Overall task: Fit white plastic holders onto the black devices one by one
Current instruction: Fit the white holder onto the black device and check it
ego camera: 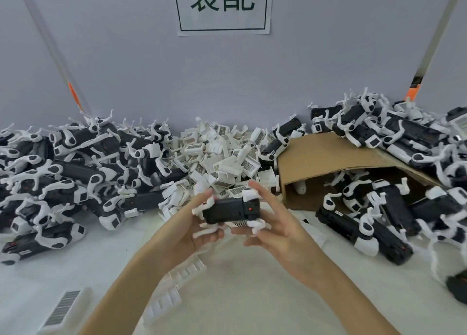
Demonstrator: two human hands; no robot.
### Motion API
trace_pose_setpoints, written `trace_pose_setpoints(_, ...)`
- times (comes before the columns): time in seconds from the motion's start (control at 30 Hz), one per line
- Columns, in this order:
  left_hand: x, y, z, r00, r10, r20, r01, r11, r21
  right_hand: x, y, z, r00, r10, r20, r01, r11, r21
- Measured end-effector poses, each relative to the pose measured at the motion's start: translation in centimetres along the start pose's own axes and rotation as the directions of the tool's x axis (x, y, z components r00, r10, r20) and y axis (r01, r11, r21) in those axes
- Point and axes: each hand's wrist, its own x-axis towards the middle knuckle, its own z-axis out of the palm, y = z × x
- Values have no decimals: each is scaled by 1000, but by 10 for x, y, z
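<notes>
**Both hands on one black device above the bench**

A boxy black plastic device with white curved legs (231, 210) is held in the air over the white bench (252, 284), in front of the middle of the piles. The left hand (194, 223) grips its left end: the thumb lies over the top edge and the fingers curl underneath, among the white legs. The right hand (273, 221) holds the right end, with the thumb reaching over to a small white plastic holder (250, 195) that sits on the device's upper right corner; its fingers are curled loosely below and behind the body. Both grips are clamped on the device, not spread apart.

Just behind the hands lies a heap of loose white plastic holders with barcode labels (222, 157). To the left is a large pile of black devices with white legs (75, 167). To the right a brown cardboard box lying on its side (328, 162) has more devices spilling out of it and stacked on top (391, 137). A few white ribbed holders (166, 301) lie on the bench under the left forearm, and a labelled one (63, 309) rests near the lower left. On the grey wall hangs a white paper sign with green characters (222, 5).
</notes>
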Motion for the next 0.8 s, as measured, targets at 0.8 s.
trace_pose_setpoints(0.8,-10,-7,6,678,700,224,-620,382,685,-4,1,6,950,-292,-111,173,786,-594)
